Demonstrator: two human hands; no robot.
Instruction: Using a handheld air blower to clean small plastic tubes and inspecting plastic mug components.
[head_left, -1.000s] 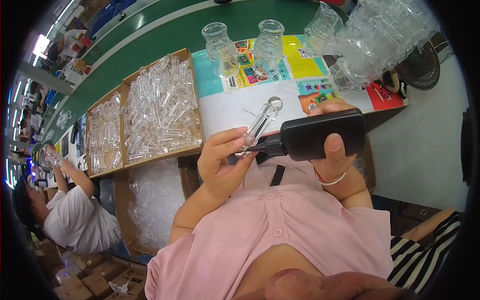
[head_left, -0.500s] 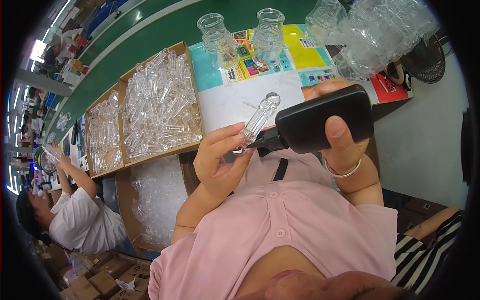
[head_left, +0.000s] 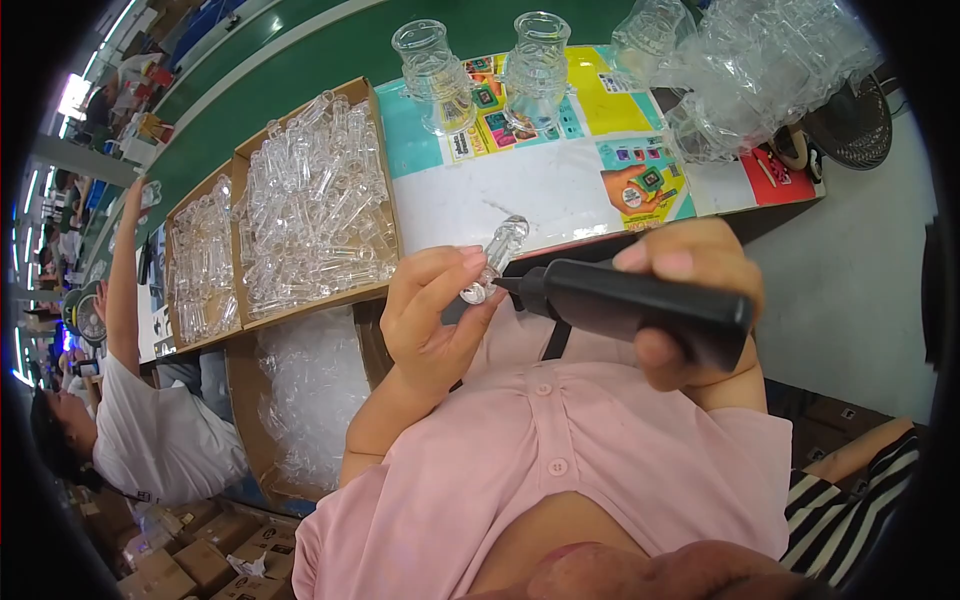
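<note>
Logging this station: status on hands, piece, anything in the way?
Left hand: pinching clear piece. Right hand: gripping black bottle, nozzle at piece's lower end, contact unclear. Nothing visibly blocking nozzle.

A long green worktop (head_left: 312, 62) is spread across the far side, with bright lights (head_left: 74, 96) seen far left and cardboard boxes (head_left: 203, 566) piled near left.

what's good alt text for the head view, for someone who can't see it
A person's right hand holds a black bottle, its nozzle at a clear tubular piece pinched in the left hand. A cardboard tray of clear pieces sits to the left; two clear vessels stand beyond.
</note>
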